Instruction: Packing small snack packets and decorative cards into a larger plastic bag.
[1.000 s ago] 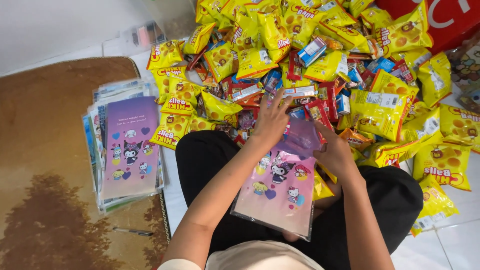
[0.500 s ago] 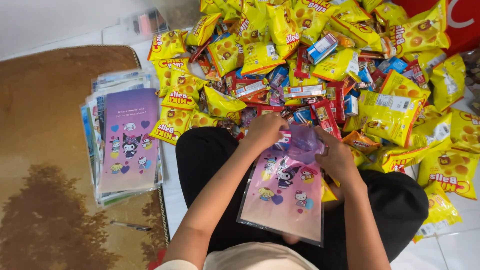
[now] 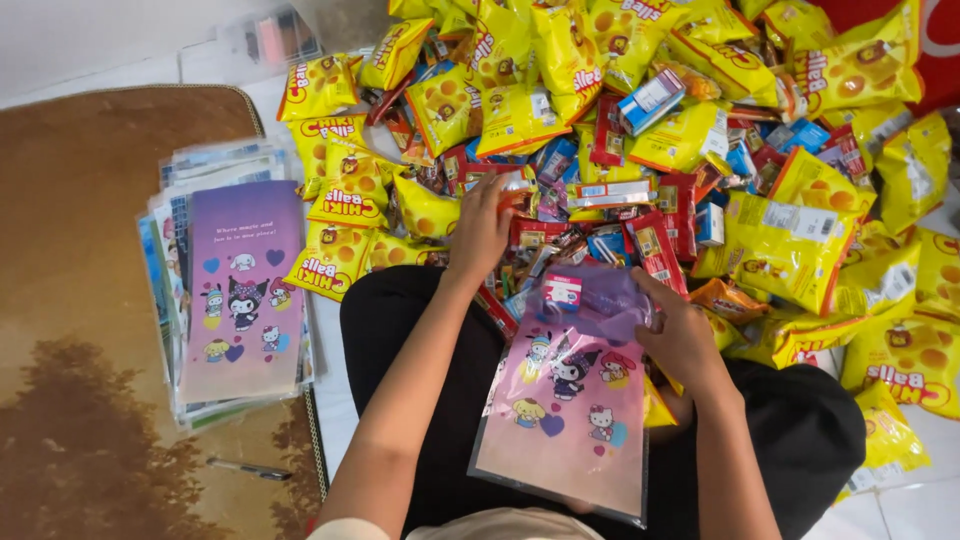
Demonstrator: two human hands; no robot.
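Observation:
A pink and purple plastic gift bag [image 3: 568, 425] with cartoon figures lies on my lap. My right hand [image 3: 682, 335] grips its open top edge, where a small packet shows through the plastic. My left hand [image 3: 482, 228] reaches forward into the heap of snacks [image 3: 640, 170] and rests on small red and silver packets, fingers curled over one of them. Whether it has hold of a packet I cannot tell.
A stack of flat gift bags [image 3: 240, 290] of the same kind lies on the left, on a brown rug [image 3: 80, 330]. Yellow snack packs [image 3: 790, 250] cover the floor ahead and to the right. A pen [image 3: 248, 468] lies on the rug.
My left hand has left the bag's top and reached forward into the snack pile. My right hand still holds the bag open on my lap.

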